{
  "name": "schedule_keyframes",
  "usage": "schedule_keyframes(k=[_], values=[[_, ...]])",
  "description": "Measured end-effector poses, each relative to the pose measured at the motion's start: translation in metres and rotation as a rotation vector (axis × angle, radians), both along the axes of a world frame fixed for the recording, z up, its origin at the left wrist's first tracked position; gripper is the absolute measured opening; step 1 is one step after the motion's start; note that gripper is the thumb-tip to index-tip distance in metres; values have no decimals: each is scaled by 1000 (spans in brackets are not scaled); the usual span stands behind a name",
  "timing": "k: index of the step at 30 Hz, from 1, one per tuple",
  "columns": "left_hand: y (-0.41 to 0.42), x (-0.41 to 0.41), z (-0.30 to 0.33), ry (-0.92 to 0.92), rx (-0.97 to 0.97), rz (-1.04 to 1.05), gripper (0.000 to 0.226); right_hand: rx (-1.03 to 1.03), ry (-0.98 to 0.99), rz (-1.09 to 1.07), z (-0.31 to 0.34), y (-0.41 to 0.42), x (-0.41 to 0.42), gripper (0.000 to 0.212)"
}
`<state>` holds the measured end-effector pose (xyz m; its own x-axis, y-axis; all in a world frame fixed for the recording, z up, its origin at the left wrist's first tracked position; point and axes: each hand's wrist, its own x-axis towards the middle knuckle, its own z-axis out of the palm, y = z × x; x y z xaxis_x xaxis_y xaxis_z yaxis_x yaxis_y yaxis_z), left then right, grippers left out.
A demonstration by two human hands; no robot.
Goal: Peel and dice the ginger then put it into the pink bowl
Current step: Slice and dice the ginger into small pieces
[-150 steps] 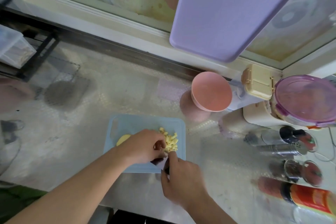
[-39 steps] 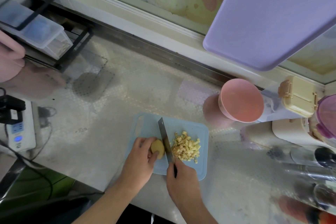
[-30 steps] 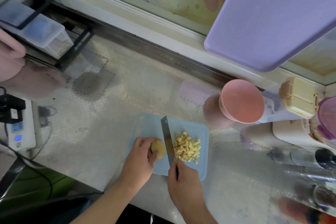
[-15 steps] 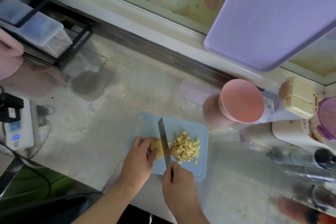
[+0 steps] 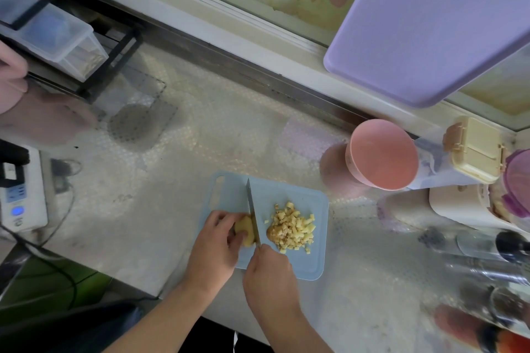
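Since half a second ago, our knife [image 5: 253, 212] has come down against the right face of the ginger piece [image 5: 246, 231], and a fresh slice [image 5: 273, 231] now lies flat at the left edge of the diced pile [image 5: 292, 228].

In the head view, our left hand [image 5: 215, 249] curls over the ginger piece, fingertips and thumb pinching it down on the blue cutting board [image 5: 317, 203]. Our right hand [image 5: 269, 274] is wrapped round the knife handle, which is hidden inside the fist; the blade stands on edge and points away from us, touching the ginger. The diced ginger sits in a loose heap on the right half of the board, just beside the blade. The pink bowl [image 5: 383, 153] stands well beyond the board to the right, tilted toward us, with no ginger showing in it. A cream lidded box [image 5: 473, 149] sits to its right. A purple board [image 5: 430, 23] hangs above by the window. On the far left a white power strip [image 5: 21, 200] rests on the counter [image 5: 143, 209].
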<state>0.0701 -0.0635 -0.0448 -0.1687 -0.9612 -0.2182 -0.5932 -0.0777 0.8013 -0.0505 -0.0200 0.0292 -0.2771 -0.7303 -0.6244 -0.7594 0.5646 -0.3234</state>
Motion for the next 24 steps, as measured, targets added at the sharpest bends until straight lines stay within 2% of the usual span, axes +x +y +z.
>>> schedule_keyframes(k=[7,12,15,24], values=[[2,-1,2,-22,-3,18,29,1,-3,9,-5,0,4,12],[3,-2,3,-15,-6,25,31,-89,-35,-4,-2,4,-2,11],[3,-3,5,-22,-8,28,31,-151,-56,-7,0,9,-2,25],[6,-1,8,5,-7,16,34,-170,-80,-49,4,10,-6,32]])
